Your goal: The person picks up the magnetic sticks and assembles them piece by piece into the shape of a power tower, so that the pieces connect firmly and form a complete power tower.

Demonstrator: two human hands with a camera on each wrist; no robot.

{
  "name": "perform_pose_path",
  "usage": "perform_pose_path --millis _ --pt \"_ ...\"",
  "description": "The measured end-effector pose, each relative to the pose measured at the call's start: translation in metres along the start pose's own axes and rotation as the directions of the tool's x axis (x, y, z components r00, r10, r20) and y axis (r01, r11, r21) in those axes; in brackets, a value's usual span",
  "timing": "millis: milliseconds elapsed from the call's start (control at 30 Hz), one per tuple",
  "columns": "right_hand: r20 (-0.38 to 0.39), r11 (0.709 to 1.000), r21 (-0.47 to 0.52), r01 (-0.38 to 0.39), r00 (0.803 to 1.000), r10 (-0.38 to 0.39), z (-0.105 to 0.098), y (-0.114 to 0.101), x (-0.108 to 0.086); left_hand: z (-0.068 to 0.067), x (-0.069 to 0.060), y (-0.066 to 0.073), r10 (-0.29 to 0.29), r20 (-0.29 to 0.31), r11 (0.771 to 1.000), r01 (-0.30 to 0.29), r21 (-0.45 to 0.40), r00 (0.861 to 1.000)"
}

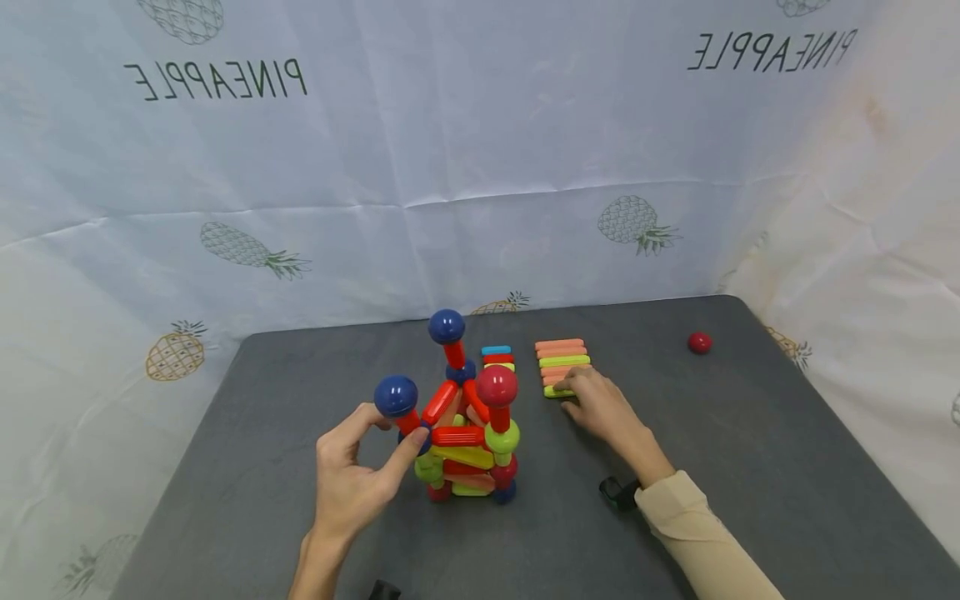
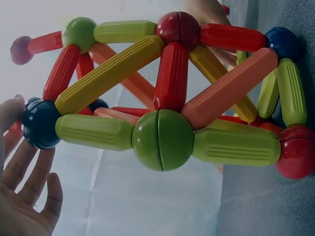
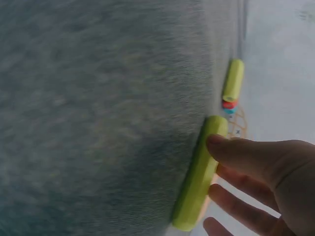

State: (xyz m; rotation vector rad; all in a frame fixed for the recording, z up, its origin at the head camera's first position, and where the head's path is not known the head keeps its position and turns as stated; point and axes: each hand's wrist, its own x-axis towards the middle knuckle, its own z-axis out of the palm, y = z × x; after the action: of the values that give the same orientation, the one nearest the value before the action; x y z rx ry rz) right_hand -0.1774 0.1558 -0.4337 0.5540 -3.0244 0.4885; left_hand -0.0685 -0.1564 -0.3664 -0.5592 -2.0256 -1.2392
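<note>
A tower of magnetic rods and balls [image 1: 463, 436] stands in front of me, with three upright rods topped by balls. My left hand [image 1: 352, 475] holds its upper left corner, thumb and fingers about a dark blue ball [image 2: 42, 124]. In the left wrist view, green, red, yellow and orange rods join the balls in triangles. Right of the tower, my right hand [image 1: 600, 408] pinches the nearest yellow-green rod [image 3: 199, 177] of a row lying on the table. In the right wrist view the thumb lies on this rod, with fingers on its far side.
Behind the tower lies a small stack of short rods, a blue rod [image 1: 496, 351] among them. Orange rods [image 1: 559, 343] lie in the row by my right hand. A red ball [image 1: 700, 342] sits at the far right of the grey table [image 1: 300, 392]. Printed cloth hangs behind.
</note>
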Motion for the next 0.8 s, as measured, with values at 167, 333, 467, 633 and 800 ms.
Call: perform_pose_path --millis 167,333,467,633,800 --pt "-0.052 0.999 -0.045 0.025 0.998 -0.028 0.008 0.004 -0.001 0.0 0.0 -0.001 -0.007 0.008 1.0 0.007 -0.008 1.0" --pt "-0.023 1.0 0.021 0.007 1.0 -0.006 0.01 0.006 -0.003 0.0 0.0 -0.001 -0.032 0.028 0.999 0.033 -0.013 0.999" --pt "0.006 0.997 0.083 -0.007 1.0 0.006 0.004 0.003 -0.001 -0.001 0.0 -0.001 -0.054 0.033 0.999 0.054 0.003 0.998" --pt "-0.074 0.976 0.211 0.045 0.997 -0.03 -0.024 -0.015 0.003 -0.002 0.0 0.0 -0.072 0.029 0.997 0.071 0.017 0.997" --pt "-0.318 0.883 0.398 0.25 0.94 -0.122 -0.083 -0.052 0.0 -0.002 -0.001 0.0 -0.064 0.023 0.998 0.064 0.017 0.998"
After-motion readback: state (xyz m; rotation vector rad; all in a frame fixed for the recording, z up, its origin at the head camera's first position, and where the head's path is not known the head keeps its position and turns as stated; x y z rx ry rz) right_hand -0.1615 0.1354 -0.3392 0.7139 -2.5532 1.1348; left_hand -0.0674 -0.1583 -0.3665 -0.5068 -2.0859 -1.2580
